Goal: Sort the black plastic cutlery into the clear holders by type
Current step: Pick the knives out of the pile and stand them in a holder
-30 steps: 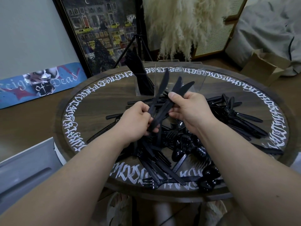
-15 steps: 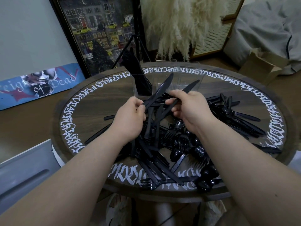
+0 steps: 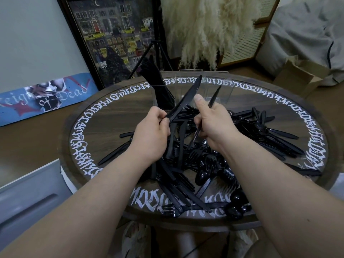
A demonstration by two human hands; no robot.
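Tabletop (image 3: 119, 116): knife (image 3: 188, 96) in left grip (image 3: 154, 131).

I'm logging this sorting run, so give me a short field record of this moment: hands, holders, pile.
left hand: grips a black knife, blade pointing up and away
right hand: grips another black utensil, type unclear
clear holders: far side of the round table; leftmost compartment holds upright cutlery
unsorted pile: knives, forks, spoons mixed on the table
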